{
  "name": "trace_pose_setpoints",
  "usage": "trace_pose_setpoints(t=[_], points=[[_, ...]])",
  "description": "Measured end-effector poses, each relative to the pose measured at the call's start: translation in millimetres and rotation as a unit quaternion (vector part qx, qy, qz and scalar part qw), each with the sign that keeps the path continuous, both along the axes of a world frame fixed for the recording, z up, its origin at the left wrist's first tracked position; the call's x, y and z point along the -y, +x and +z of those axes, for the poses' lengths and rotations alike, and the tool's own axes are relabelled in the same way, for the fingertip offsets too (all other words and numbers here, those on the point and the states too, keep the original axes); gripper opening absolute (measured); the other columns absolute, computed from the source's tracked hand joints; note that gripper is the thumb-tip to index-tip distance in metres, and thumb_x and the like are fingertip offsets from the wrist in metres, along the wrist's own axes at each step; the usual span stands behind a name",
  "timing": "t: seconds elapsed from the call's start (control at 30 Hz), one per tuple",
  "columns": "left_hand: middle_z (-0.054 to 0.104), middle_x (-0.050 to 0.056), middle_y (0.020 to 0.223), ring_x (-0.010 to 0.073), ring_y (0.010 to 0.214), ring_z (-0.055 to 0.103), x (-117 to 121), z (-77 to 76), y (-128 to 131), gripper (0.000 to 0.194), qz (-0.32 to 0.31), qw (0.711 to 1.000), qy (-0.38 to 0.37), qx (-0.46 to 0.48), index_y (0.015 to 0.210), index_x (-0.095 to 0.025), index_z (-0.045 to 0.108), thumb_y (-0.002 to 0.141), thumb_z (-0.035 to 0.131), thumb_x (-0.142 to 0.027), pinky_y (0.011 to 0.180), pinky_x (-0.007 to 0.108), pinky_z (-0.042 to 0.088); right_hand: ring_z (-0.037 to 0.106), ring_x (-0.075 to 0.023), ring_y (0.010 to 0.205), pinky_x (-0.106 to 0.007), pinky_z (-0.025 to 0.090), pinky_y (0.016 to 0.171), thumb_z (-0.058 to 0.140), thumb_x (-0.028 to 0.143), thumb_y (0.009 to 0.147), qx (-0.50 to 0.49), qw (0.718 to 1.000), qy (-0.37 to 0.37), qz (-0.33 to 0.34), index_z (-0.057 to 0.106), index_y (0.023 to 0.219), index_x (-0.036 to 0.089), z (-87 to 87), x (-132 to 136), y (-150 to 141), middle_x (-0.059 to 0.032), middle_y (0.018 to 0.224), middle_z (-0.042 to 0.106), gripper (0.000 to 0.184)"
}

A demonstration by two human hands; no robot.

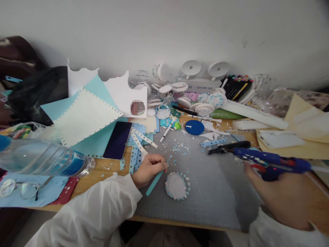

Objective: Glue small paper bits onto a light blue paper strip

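Observation:
My left hand (147, 168) rests on the grey cutting mat (213, 192), fingers pinched round a thin teal strip (156, 180) that slants down to the left. Just right of it lies a round white paper piece (176, 185) edged with small blue bits. My right hand (277, 197) is closed round a blue glue gun (267, 161) whose black nozzle points left over the mat. Both arms wear white sleeves.
A dark phone (117, 140) lies on teal and cream sheets (84, 115) at left. A plastic water bottle (43, 157) and glasses (17, 188) are at far left. A blue disc (194, 127), white rolls (254, 115), markers (238, 85) and paper scraps crowd the back by the wall.

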State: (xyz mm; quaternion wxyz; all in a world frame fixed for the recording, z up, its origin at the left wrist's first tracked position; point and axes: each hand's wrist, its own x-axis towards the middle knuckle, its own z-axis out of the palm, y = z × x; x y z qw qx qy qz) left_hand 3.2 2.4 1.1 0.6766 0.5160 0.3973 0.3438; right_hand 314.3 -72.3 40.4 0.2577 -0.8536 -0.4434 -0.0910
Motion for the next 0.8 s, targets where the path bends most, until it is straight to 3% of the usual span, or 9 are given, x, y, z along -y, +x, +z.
trace_pose_setpoints(t=[0.03, 0.13, 0.23, 0.33, 0.47, 0.8], points=[[0.044, -0.002, 0.044, 0.0085, 0.047, 0.035, 0, -0.5, 0, 0.026, -0.001, 1.0, 0.004, -0.002, 0.045, -0.014, 0.056, 0.065, 0.062, -0.029, 0.048, 0.023, 0.024, 0.041, -0.019, 0.04, -0.033, 0.031, 0.045, 0.064, 0.05, 0.055, -0.019, 1.0, -0.009, -0.004, 0.043, 0.047, 0.026, 3.7, -9, -11, -0.0015, 0.042, 0.042, 0.033], [0.042, -0.003, 0.044, 0.0079, 0.046, 0.034, 0, -2.4, -1, 0.027, -0.002, 1.0, 0.017, -0.012, 0.045, -0.014, 0.055, 0.066, 0.063, -0.029, 0.047, 0.022, 0.024, 0.042, -0.0169, 0.04, -0.031, 0.033, 0.046, 0.061, 0.045, 0.056, -0.047, 0.993, 0.027, 0.106, 0.044, 0.046, 0.025, 1.8, -31, -43, 0.0006, 0.04, 0.04, 0.029], [0.04, -0.003, 0.044, 0.0076, 0.046, 0.033, -1, -5.1, -3, 0.028, -0.003, 0.999, 0.023, -0.022, 0.046, -0.013, 0.055, 0.068, 0.063, -0.029, 0.047, 0.022, 0.023, 0.042, -0.0145, 0.04, -0.029, 0.033, 0.044, 0.057, 0.04, 0.062, -0.032, 0.968, 0.114, 0.219, 0.045, 0.049, 0.023, -16.2, -45, -68, 0.0014, 0.042, 0.042, 0.024], [0.042, -0.003, 0.046, 0.0081, 0.048, 0.035, -2, -7.7, -5, 0.028, -0.011, 0.999, 0.027, -0.034, 0.048, -0.013, 0.056, 0.07, 0.063, -0.03, 0.047, 0.022, 0.024, 0.044, -0.0146, 0.039, -0.027, 0.035, 0.042, 0.054, 0.035, 0.066, -0.044, 0.948, 0.138, 0.284, 0.048, 0.051, 0.023, -36.5, -48, -80, 0.0012, 0.042, 0.046, 0.02], [0.044, -0.002, 0.047, 0.0086, 0.049, 0.036, -3, -6.5, -6, 0.028, -0.043, 0.997, 0.037, -0.054, 0.05, -0.013, 0.056, 0.072, 0.062, -0.03, 0.048, 0.022, 0.026, 0.046, -0.0147, 0.038, -0.026, 0.036, 0.039, 0.054, 0.034, 0.067, -0.067, 0.943, 0.105, 0.308, 0.05, 0.052, 0.023, -48.0, -44, -83, 0.0014, 0.041, 0.049, 0.019], [0.037, -0.003, 0.046, 0.0075, 0.046, 0.032, -2, 0.5, -4, 0.034, -0.069, 0.994, 0.05, -0.074, 0.046, -0.015, 0.046, 0.073, 0.06, -0.03, 0.045, 0.022, 0.023, 0.045, -0.0144, 0.035, -0.026, 0.033, 0.038, 0.056, 0.034, 0.066, -0.074, 0.948, 0.072, 0.3, 0.049, 0.049, 0.022, -46.3, -42, -80, 0.0016, 0.038, 0.046, 0.022]])
